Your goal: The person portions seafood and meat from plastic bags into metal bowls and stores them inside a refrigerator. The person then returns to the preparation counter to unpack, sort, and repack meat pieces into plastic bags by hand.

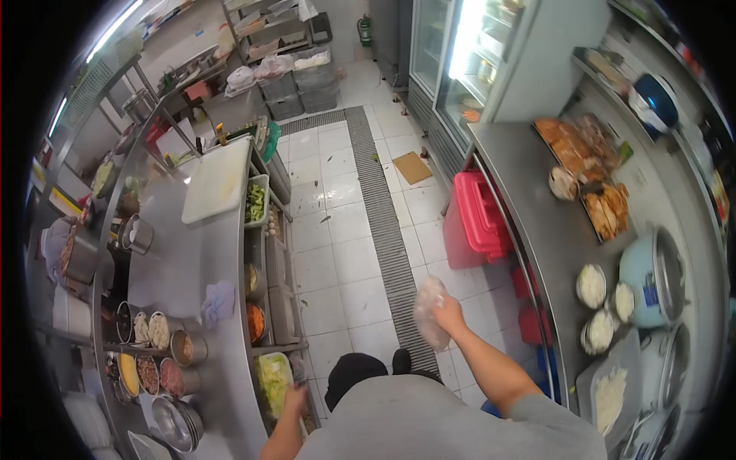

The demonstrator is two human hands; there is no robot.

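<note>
My right hand [450,316] grips a see-through plastic bag [431,328] over the tiled floor, near the metal counter on the right. Something pinkish shows inside the bag, but its kind cannot be made out. Low on the left, my left hand [295,400] hangs beside a white tub of chopped pale-green leaves [274,379]. The fingers there are small and blurred, so I cannot tell whether they are closed or touch the tub.
A red lidded bin [479,218] stands beside the right-hand counter [529,199], which carries trays of browned food [606,211] and bowls of white shreds [591,286]. On the left counter lie a white cutting board [217,180], a cloth [218,304] and several ingredient pots [159,330]. A drain grate [376,192] crosses the floor.
</note>
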